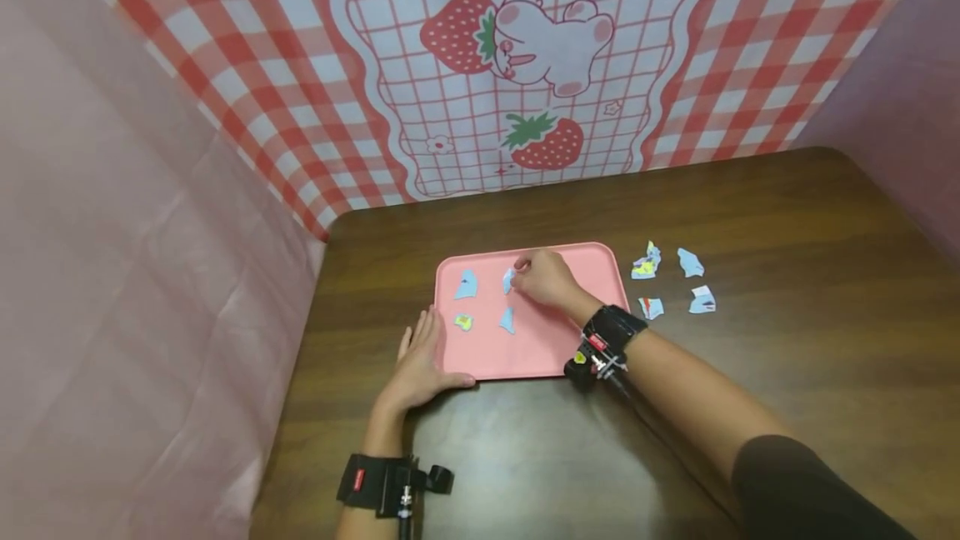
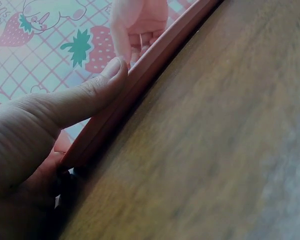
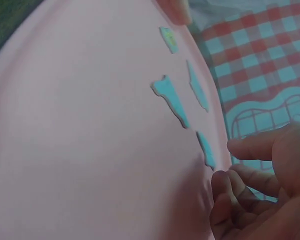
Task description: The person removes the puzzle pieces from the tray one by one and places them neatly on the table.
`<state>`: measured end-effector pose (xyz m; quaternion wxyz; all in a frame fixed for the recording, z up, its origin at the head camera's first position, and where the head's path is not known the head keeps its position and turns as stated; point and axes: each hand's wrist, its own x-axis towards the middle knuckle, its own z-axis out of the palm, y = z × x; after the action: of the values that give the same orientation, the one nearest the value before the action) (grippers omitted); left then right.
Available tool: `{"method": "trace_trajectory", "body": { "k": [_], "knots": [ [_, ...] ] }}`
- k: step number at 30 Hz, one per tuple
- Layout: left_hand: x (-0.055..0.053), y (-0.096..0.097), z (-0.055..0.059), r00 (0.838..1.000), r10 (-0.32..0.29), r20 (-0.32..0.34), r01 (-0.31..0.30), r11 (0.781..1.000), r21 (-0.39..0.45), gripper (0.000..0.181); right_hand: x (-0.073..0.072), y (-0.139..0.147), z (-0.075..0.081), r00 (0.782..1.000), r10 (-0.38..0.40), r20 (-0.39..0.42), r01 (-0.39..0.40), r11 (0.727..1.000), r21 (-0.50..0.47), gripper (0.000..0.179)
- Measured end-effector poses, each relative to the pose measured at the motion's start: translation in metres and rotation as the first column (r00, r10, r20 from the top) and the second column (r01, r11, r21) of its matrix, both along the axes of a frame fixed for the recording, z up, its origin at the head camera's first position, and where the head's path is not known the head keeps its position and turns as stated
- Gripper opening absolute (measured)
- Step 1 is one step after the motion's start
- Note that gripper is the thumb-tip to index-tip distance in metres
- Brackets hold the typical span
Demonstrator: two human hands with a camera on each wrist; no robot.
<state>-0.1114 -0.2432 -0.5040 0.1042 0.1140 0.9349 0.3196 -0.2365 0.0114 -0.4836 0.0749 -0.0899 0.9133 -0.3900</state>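
Four-sided with rounded corners, a pink tray lies on the table. My left hand steadies its near left corner, fingers straight along the left side and thumb on the front rim. Over the tray's far middle is my right hand, its fingertips beside a light blue paper piece. In the right wrist view a gap shows between thumb and fingers, and that piece lies on the tray. Also on the tray are two blue pieces and a yellow-and-blue piece.
Right of the tray lie several more paper pieces: a yellow-patterned one, a blue one, one with red and a blue-white one. A strawberry-print checked cloth hangs behind the wooden table.
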Motion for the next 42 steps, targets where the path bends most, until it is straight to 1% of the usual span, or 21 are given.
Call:
{"method": "trace_trajectory", "body": {
  "k": [4, 6, 13, 19, 24, 29, 36, 42],
  "knots": [
    [0.000, 0.002, 0.000, 1.000, -0.007, 0.000, 0.007, 1.000, -0.008, 0.131, 0.000, -0.006, -0.008, 0.999, 0.007, -0.039, -0.005, 0.999, 0.047, 0.040],
    [0.000, 0.002, -0.001, 1.000, -0.009, 0.001, 0.009, 1.000, -0.011, 0.131, 0.000, -0.008, -0.010, 0.998, 0.003, -0.058, 0.002, 0.998, 0.070, 0.042],
    [-0.001, 0.004, -0.003, 1.000, -0.008, 0.007, 0.008, 1.000, -0.011, 0.131, 0.003, -0.011, -0.011, 0.998, -0.007, -0.061, 0.017, 0.988, 0.156, 0.037],
    [0.000, 0.004, -0.001, 1.000, -0.003, 0.015, 0.003, 1.000, -0.006, 0.130, 0.003, -0.012, -0.011, 0.998, 0.001, -0.062, 0.010, 0.984, 0.177, 0.039],
    [0.000, 0.004, -0.002, 1.000, -0.001, 0.008, 0.001, 1.000, -0.006, 0.130, 0.005, -0.014, -0.008, 0.998, -0.012, -0.056, 0.020, 0.989, 0.147, 0.041],
    [0.000, 0.003, -0.003, 1.000, 0.010, 0.016, -0.010, 1.000, 0.001, 0.131, 0.008, -0.014, -0.004, 0.999, -0.027, -0.042, 0.031, 0.994, 0.108, 0.032],
    [0.000, 0.002, -0.001, 1.000, 0.006, 0.014, -0.006, 1.000, 0.014, 0.131, 0.011, -0.010, 0.000, 0.997, -0.057, -0.052, 0.056, 0.998, -0.008, 0.026],
    [0.001, 0.002, 0.000, 1.000, 0.014, 0.016, -0.014, 1.000, 0.016, 0.131, 0.013, -0.004, 0.002, 0.997, -0.066, -0.049, 0.063, 0.995, -0.072, 0.031]
  ]
}}
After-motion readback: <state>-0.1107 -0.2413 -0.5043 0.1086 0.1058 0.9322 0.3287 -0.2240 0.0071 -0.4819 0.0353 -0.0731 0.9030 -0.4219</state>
